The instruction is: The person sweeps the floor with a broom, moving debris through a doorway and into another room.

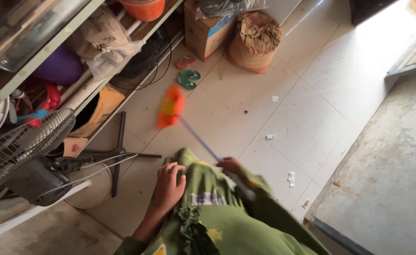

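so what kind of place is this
Probably a home storeroom or utility corner: a cluttered metal shelf rack, a grey wire-caged fan, and an orange-headed broom that the right hand sweeps over the pale tiled floor.

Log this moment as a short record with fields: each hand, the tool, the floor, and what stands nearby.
left hand: rests on green garment, holds nothing
right hand: grips broom handle
broom head: orange, blurred, at the tiled floor
litter: paper scraps on tiles
nearby: green sandals, fan, woven sack, cardboard box
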